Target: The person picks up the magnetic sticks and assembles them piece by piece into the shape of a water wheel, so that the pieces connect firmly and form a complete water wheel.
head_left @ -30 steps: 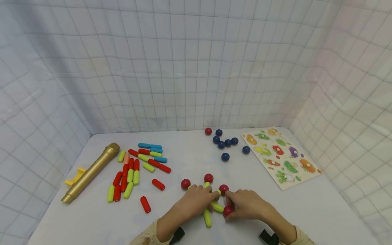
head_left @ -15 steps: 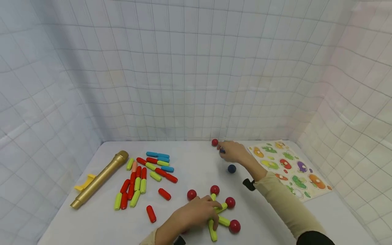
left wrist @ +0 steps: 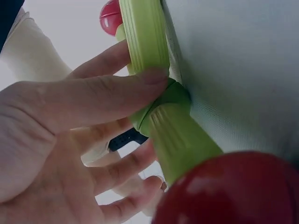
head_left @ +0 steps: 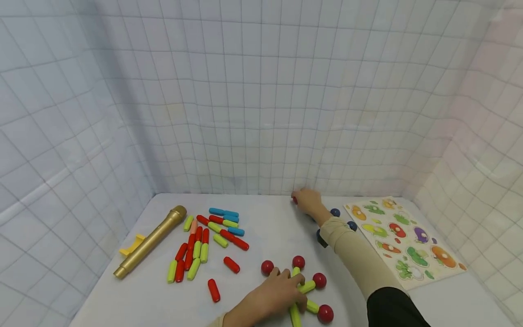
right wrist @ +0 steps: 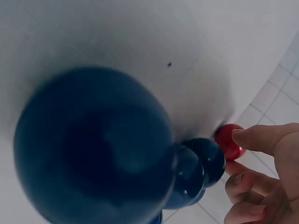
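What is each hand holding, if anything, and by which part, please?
The left hand holds a light green stick by its end beside the darker green hub; the right hand pinches a red ball by its sides.

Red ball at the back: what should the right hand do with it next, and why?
I'd probably lift the red ball and carry it toward the left hand. The right hand already pinches it with thumb and finger, and the left hand grips green sticks, some of which end in other red balls, so it might fit there too.
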{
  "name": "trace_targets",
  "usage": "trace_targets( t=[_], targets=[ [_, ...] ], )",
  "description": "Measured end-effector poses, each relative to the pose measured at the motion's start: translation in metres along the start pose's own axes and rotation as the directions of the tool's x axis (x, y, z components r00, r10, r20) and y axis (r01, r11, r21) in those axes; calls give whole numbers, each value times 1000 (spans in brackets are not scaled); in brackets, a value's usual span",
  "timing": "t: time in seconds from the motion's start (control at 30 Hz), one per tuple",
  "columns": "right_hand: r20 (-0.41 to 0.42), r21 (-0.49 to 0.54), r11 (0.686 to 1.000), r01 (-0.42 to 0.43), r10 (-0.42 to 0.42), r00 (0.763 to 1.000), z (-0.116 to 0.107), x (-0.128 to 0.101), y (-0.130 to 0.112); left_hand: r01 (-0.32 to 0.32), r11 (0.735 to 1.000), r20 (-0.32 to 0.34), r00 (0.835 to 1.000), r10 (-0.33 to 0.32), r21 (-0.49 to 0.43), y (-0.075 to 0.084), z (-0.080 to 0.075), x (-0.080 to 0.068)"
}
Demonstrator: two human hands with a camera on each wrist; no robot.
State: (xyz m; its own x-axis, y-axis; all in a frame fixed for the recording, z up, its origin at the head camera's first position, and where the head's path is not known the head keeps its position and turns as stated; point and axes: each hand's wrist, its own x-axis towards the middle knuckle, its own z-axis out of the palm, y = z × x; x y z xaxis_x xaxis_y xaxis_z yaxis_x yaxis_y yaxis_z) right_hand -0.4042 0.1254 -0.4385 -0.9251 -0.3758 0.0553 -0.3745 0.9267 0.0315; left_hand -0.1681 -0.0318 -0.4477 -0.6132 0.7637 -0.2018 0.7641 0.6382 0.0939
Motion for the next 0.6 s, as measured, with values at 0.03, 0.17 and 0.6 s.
trace_targets(
  t=[0.03, 0.17, 0.6],
  targets=[
    [-9, -11, 1000, 5, -5, 1000, 3, 1, 0, 1, 1000, -2, 1000, -1, 17, 1, 0, 0],
    [-25, -21, 1000, 8, -9, 1000, 12, 1, -5, 15, 1000, -17, 1000, -15, 27, 1, 2, 0],
    [34, 132, 982, -137, 133, 991, 16, -8, -10, 59, 998, -105, 993, -58, 11, 2, 8, 10]
  ],
)
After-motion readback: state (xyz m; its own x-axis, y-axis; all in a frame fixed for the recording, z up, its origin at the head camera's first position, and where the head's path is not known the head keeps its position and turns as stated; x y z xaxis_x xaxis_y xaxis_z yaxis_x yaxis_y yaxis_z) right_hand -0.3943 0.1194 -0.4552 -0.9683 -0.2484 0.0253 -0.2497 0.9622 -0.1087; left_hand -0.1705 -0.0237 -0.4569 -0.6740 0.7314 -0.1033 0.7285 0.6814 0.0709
